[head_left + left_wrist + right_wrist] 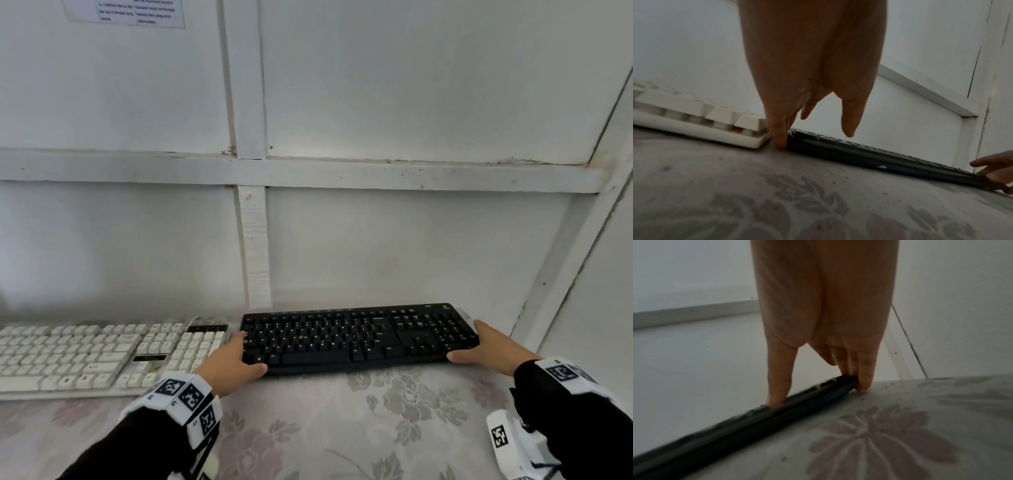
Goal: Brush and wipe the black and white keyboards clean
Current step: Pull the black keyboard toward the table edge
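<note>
On the desk (342,428) the white keyboard (85,353) lies left, just beside the black keyboard (352,337). My left hand (236,359) and right hand (486,346) each grip an end; it looks light, stiff, best held there.

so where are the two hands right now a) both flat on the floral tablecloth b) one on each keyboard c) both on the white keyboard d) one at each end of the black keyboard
d: the left hand and right hand hold opposite ends of the black keyboard; the white keyboard lies untouched beside it.
</note>
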